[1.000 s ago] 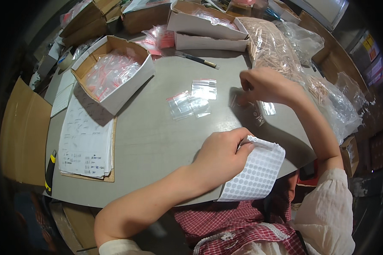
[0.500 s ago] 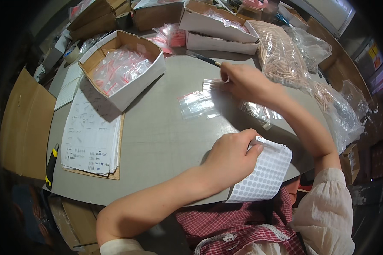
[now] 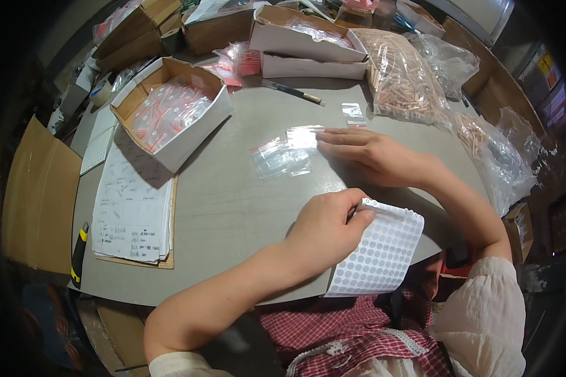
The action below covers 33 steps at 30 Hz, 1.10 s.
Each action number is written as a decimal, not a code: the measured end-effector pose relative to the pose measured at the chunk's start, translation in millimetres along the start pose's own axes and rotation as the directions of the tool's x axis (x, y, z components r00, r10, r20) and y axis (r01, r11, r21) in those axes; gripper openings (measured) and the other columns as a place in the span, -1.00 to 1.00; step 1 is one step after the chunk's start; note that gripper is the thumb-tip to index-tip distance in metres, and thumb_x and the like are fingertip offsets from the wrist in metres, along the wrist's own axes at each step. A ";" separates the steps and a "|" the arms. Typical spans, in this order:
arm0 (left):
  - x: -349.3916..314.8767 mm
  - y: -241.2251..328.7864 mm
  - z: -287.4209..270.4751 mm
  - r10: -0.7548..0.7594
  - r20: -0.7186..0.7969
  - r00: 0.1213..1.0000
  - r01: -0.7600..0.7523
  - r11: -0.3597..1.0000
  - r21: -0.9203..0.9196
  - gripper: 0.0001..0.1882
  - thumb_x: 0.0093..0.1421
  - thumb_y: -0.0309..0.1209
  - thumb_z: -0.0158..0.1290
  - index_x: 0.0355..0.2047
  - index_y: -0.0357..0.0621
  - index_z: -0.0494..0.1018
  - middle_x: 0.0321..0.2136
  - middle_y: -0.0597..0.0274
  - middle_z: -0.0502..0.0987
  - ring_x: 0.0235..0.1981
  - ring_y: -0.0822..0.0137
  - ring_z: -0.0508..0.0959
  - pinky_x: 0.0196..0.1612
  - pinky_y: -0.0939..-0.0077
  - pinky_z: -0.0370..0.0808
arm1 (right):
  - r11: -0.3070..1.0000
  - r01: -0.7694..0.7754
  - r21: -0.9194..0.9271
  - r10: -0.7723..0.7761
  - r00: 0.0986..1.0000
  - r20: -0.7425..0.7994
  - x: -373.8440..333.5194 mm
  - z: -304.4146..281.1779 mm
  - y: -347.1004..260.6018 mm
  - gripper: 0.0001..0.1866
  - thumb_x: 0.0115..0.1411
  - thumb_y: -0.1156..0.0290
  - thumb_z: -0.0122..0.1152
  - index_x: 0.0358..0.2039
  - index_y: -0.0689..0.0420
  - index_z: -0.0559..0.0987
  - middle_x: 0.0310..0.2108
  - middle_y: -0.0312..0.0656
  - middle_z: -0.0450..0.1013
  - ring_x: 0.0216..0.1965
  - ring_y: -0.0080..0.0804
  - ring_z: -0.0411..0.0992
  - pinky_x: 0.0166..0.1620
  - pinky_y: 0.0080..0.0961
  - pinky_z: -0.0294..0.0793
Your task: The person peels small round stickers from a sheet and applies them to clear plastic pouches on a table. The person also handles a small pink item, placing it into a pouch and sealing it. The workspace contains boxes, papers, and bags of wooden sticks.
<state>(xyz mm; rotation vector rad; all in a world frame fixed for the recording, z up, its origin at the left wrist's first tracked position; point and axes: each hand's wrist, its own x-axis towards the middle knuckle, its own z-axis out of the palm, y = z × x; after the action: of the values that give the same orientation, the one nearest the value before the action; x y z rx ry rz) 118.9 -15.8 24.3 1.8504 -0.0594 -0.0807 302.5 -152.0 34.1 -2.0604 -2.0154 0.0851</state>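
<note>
My left hand (image 3: 330, 223) grips the top edge of a white sheet of round grey stickers (image 3: 380, 254), thumb on top. The sheet hangs over the table's front edge, and a few small ring-marked stickers line its upper rim. My right hand (image 3: 377, 154) lies with fingers stretched out, its fingertips at the edge of a small clear zip bag (image 3: 303, 136). That bag overlaps more flat clear zip bags (image 3: 277, 161) to its left. Another small zip bag (image 3: 353, 115) lies by itself beyond my right hand. What is under the right palm is hidden.
A white box of zip bags (image 3: 192, 129) stands left, beside a clipboard with papers (image 3: 135, 217) and a utility knife (image 3: 79, 254). A pen (image 3: 294, 92) lies before stacked boxes (image 3: 314, 66). Large plastic bags of wooden pegs (image 3: 402, 75) fill the right.
My right hand has come nearer and gone from bent fingers on a zip bag to stretched fingers. A lone zip bag now shows beyond it. My left hand keeps its grip on the sticker sheet.
</note>
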 end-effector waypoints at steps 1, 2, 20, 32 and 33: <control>0.3 -1.5 0.3 -0.030 0.021 0.999 0.031 0.998 -0.056 -0.78 0.33 -0.38 0.07 -0.19 -0.32 0.55 -0.45 0.18 0.61 -0.40 0.45 0.56 -0.30 0.45 0.50 | 0.999 0.002 0.033 -0.002 1.000 0.004 -8.5 -2.8 2.3 -0.42 0.25 0.62 0.09 0.32 0.25 0.38 0.34 0.00 0.33 0.40 -0.01 0.23 0.44 -0.15 0.21; 0.9 -2.8 0.5 -0.056 0.044 0.997 0.060 0.992 -0.108 -0.78 0.34 -0.39 0.06 -0.18 -0.33 0.55 -0.44 0.22 0.61 -0.38 0.51 0.54 -0.29 0.48 0.49 | 0.998 0.004 0.063 -0.004 1.000 0.007 -14.2 -5.8 3.1 -0.42 0.25 0.62 0.08 0.32 0.24 0.39 0.33 0.01 0.33 0.39 0.00 0.23 0.45 -0.12 0.19; 3.5 -6.5 -4.2 -0.154 0.100 0.983 0.175 0.949 -0.262 -0.76 0.34 -0.53 0.04 -0.04 -0.36 0.56 -0.31 0.44 0.54 -0.30 0.67 0.42 -0.24 0.68 0.41 | 0.908 -0.183 0.378 0.219 0.974 -0.054 -33.0 -39.5 -74.8 -0.81 0.14 0.54 0.27 -0.22 0.22 0.52 -0.29 -0.04 0.53 -0.22 0.00 0.53 -0.15 -0.21 0.53; 6.6 -12.7 -5.4 -0.121 0.176 0.977 0.185 0.893 -0.411 -0.75 0.36 -0.53 0.00 -0.03 -0.42 0.54 -0.23 0.23 0.65 -0.22 0.53 0.61 -0.13 0.63 0.53 | 0.760 -0.489 0.429 0.457 0.870 0.183 9.1 -36.6 -11.2 -0.80 0.16 0.42 0.27 -0.29 0.30 0.56 -0.45 -0.06 0.55 -0.42 -0.27 0.53 -0.29 -0.35 0.51; 6.5 -12.1 -4.9 -0.126 0.170 0.977 0.186 0.896 -0.403 -0.74 0.36 -0.53 0.00 -0.03 -0.42 0.54 -0.23 0.22 0.66 -0.22 0.52 0.61 -0.13 0.63 0.54 | 0.736 -0.555 0.388 0.493 0.832 0.255 15.0 -36.5 -8.5 -0.78 0.17 0.39 0.27 -0.29 0.31 0.57 -0.45 -0.05 0.55 -0.43 -0.24 0.54 -0.29 -0.33 0.51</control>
<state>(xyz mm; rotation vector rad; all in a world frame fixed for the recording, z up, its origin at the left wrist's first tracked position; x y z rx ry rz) 125.8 -8.3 13.8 1.4148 0.0103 -0.3129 302.8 -142.3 73.3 -2.2664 -1.2291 0.7444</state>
